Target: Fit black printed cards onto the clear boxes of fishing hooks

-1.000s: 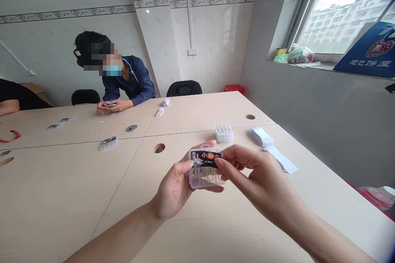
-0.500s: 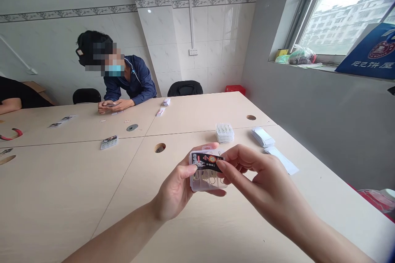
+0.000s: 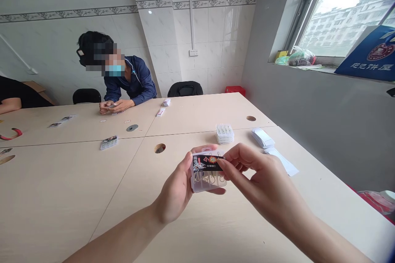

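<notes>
Between the fingers (image 3: 202, 148) of both hands, a small clear plastic box (image 3: 207, 181) with a black printed card (image 3: 208, 163) sits clamped above the worktop (image 3: 61, 197): the left hand (image 3: 174, 191) grips its left edge and the right hand (image 3: 262, 176) pinches its right end. Just beyond the right fingers (image 3: 239, 152) lie a stack of clear boxes (image 3: 224, 134) and white paper slips (image 3: 262, 137).

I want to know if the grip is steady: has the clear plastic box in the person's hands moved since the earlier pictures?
Yes, slightly: the clear plastic box sits a little further right in the view, judged against the round tabletop hole.
</notes>
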`<state>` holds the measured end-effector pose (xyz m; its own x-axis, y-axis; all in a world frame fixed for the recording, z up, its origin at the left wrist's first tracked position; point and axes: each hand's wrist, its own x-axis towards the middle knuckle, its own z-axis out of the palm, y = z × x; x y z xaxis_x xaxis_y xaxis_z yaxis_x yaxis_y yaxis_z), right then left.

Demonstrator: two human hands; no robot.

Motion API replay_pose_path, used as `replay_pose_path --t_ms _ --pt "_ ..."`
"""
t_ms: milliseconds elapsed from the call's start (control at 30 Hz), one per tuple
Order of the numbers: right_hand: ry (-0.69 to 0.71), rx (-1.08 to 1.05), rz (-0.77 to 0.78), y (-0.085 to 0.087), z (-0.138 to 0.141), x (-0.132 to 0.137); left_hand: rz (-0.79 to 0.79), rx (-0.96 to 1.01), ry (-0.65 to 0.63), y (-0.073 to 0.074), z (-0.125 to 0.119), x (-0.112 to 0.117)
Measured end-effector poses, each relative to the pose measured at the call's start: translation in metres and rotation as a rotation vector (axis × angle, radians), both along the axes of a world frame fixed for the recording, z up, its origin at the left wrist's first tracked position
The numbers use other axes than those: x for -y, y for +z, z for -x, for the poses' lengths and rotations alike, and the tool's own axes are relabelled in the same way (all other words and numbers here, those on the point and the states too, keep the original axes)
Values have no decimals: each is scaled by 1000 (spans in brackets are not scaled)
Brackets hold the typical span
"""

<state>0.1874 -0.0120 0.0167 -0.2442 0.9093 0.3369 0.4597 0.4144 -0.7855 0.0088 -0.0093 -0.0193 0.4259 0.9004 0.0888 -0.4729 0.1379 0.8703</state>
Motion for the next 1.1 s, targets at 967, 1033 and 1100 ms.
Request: replay_pose_path --t_ms 967,1033,1100 --pt "-58 331 -403 1 6 25 -1 -202 129 -1 -5 6" --pt "-63 343 -415 2 7 26 -9 -207 123 -1 -5 6" --pt "-72 345 -422 4 7 26 -16 -206 118 -1 -5 6"
